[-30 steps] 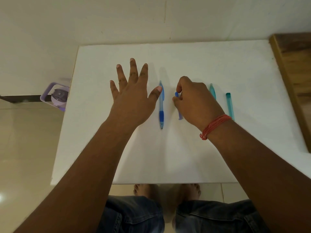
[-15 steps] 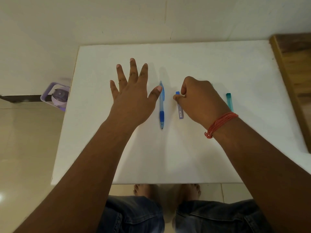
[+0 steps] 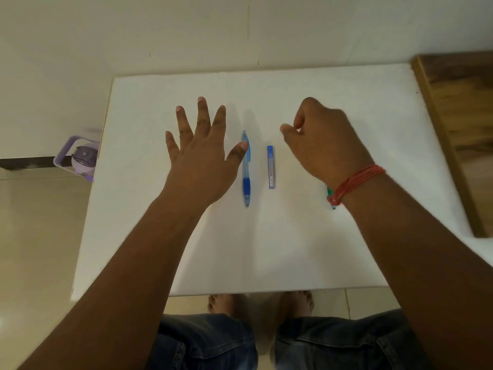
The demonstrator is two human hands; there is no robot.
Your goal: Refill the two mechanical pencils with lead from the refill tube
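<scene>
Left hand (image 3: 198, 158) lies flat, fingers spread, beside the blue pencil (image 3: 246, 169). Right hand (image 3: 324, 145) hovers loosely curled, empty, right of the tube (image 3: 271, 166) mid-table (image 3: 293, 249).

There is only one view, from a camera worn on the person's head, looking forward and steeply down over the white tabletop (image 3: 266, 249). It sits close above it: both forearms run in from the bottom corners, and the tabletop fills the middle of the frame, its near edge low in the picture with the person's knees and bare feet just below that edge. Beyond the tabletop's far edge rises a pale wall; off its left side is tiled floor, and off its right side a wooden surface (image 3: 464, 108). The wide lens bows the tabletop's edges.
</scene>
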